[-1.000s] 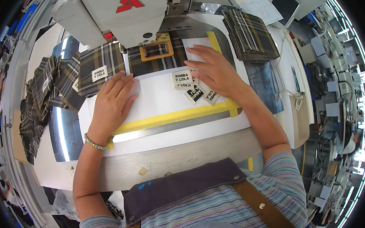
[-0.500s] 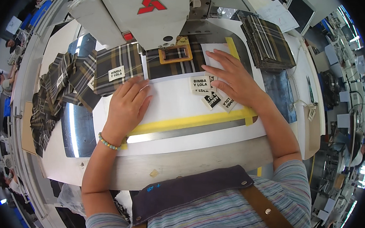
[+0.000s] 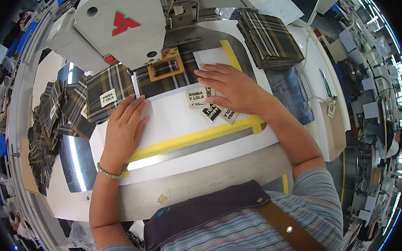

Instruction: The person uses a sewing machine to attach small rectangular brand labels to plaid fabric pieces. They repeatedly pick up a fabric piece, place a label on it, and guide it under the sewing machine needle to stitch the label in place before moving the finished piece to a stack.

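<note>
Flat under the sewing machine head [image 3: 119, 24] lies a dark plaid fabric piece [image 3: 144, 84]. An orange-yellow clamp frame [image 3: 166, 70] presses on it. My left hand [image 3: 123, 129], fingers stretched and thumb apart, rests with its fingertips at the fabric's lower left edge. Beside the fabric's right edge, my right hand [image 3: 233, 87] is spread with the palm down, its thumb by a small pile of cream and black labels [image 3: 196, 96]. Neither hand grips anything that I can see. To the left, another plaid piece [image 3: 97, 84] carries a sewn-on cream label [image 3: 107, 97].
A thick stack of plaid pieces [image 3: 273, 40] stands at the back right. Crumpled plaid pieces [image 3: 44, 125] hang at the left. Yellow tape [image 3: 188, 139] borders the white work sheet. Thread snips [image 3: 325, 82] lie far right. Paper [image 3: 279, 8] sits behind the stack.
The whole view has shifted and tilted, so the machine and table appear further left. Both hands keep about the same places by the fabric; the right fingers lie slightly closer together.
</note>
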`<state>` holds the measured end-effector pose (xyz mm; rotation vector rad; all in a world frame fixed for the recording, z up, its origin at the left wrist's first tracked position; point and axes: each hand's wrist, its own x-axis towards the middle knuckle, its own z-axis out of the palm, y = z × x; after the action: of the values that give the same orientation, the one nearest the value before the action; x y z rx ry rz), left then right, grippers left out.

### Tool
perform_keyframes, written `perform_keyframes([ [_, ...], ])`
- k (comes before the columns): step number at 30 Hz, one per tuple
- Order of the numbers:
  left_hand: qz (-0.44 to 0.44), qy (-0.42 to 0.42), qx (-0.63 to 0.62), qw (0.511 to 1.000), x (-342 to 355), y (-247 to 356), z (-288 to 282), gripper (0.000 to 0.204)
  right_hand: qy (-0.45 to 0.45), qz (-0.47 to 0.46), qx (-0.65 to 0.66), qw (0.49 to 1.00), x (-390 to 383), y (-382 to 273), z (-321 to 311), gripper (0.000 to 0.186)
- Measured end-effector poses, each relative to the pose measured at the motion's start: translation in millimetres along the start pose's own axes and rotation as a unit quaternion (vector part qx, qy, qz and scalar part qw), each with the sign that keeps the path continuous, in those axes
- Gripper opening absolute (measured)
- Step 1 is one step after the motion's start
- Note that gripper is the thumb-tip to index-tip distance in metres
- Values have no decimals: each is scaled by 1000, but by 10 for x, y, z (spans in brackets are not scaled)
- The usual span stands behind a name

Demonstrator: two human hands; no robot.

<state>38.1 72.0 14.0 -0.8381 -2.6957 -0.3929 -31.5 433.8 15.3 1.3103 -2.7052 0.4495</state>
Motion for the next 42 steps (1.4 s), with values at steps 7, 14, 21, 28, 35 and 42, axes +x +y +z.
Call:
perform_keyframes([
  [7,-4,-10,-10,1000,21,25,-19,47,22,-30,-48,998,-7,-31,22,65],
  [14,3,-1,-1,1000,-17,-27,6,45,84,-13,-43,995,-29,17,-67,52],
  [21,5,4,-17,1000,-20,-36,18,45,148,203,-195,948,-450,290,-1214,21],
  [28,10,5,-12,1000,-41,-25,9,45,112,284,-180,935,-675,527,-1048,14],
  [35,12,14,-4,1000,-32,-35,17,41,152,220,-226,937,-566,342,-1000,17],
  [42,4,21,-25,999,-42,-15,1,41,-70,154,-1,985,-337,-353,-759,28],
])
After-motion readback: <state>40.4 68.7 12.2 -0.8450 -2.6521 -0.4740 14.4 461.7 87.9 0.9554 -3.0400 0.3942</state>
